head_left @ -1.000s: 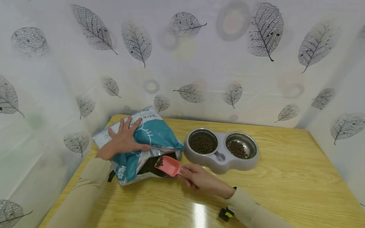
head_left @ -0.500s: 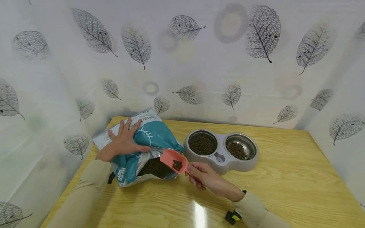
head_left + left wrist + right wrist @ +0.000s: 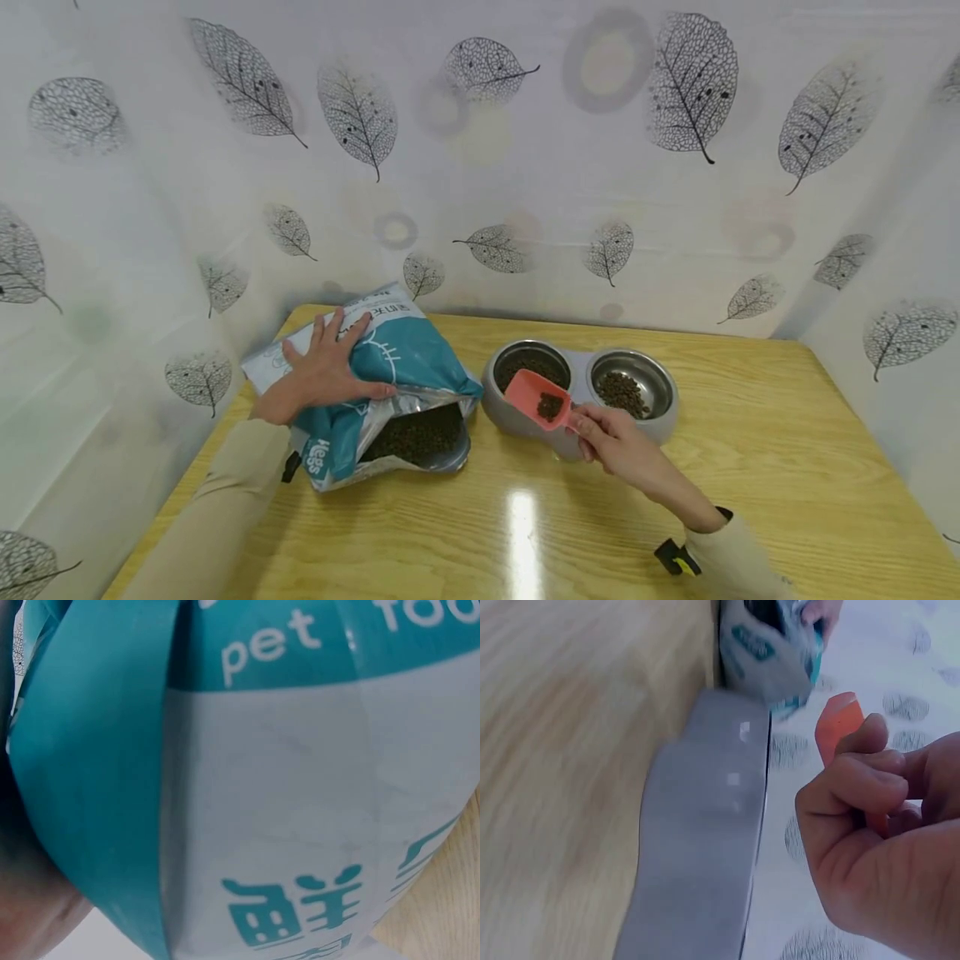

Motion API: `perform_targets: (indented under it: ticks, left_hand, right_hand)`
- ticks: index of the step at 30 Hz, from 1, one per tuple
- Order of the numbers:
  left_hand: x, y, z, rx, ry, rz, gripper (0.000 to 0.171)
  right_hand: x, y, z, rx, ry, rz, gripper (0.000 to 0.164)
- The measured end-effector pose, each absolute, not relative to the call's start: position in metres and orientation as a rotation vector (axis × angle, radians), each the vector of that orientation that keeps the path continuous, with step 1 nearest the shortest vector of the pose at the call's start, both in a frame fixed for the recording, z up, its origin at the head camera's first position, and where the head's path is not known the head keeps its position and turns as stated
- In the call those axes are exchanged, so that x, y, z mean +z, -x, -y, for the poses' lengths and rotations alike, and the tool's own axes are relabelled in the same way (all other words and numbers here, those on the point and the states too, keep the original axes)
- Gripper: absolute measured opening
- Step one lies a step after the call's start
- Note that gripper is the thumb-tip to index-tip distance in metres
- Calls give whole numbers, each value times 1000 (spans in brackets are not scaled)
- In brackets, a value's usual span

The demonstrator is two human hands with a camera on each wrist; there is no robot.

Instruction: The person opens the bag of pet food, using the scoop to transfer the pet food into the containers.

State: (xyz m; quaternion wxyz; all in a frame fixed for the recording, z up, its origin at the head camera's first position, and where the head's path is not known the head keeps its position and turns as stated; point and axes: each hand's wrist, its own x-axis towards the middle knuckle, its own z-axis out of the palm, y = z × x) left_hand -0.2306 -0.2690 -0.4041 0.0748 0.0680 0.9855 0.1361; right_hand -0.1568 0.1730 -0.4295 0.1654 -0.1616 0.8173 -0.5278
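My left hand [image 3: 326, 367] rests with spread fingers on top of a teal and white pet food bag [image 3: 412, 350], which lies on its side. Brown kibble [image 3: 416, 437] shows inside the bag's mouth, which faces right and toward me. In my right hand [image 3: 618, 442] is the handle of a pink scoop [image 3: 528, 392], gripped by curled fingers and thumb, with some kibble in it. The scoop is over the front edge of the left bowl [image 3: 531, 346] of a grey double feeder. Both this bowl and the right steel bowl [image 3: 660, 387] have kibble in them.
The wooden table [image 3: 750, 450] carries the bag and the grey feeder [image 3: 498, 417]. A white leaf-patterned cloth [image 3: 480, 167] hangs behind the table and along its sides. The bag lies close to the feeder's left side.
My right hand has lifted the scoop with kibble out of the bag's mouth and carried it right, over to the left bowl. The left hand stays in place on the bag.
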Motion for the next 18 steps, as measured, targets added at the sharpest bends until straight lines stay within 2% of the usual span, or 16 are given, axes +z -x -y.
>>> perform_targets:
  ticks: [5, 11, 18]
  left_hand:
    - [-405, 230, 269, 429, -208, -2958, 127]
    - [-403, 230, 269, 395, -209, -2951, 127]
    - [-404, 231, 269, 388, -208, -2949, 127]
  right_hand:
    - [-424, 157, -210, -1427, 366, -2548, 36]
    - [-423, 155, -249, -1056, 355, -2993, 28]
    - [-429, 156, -266, -806, 367, -3229, 24]
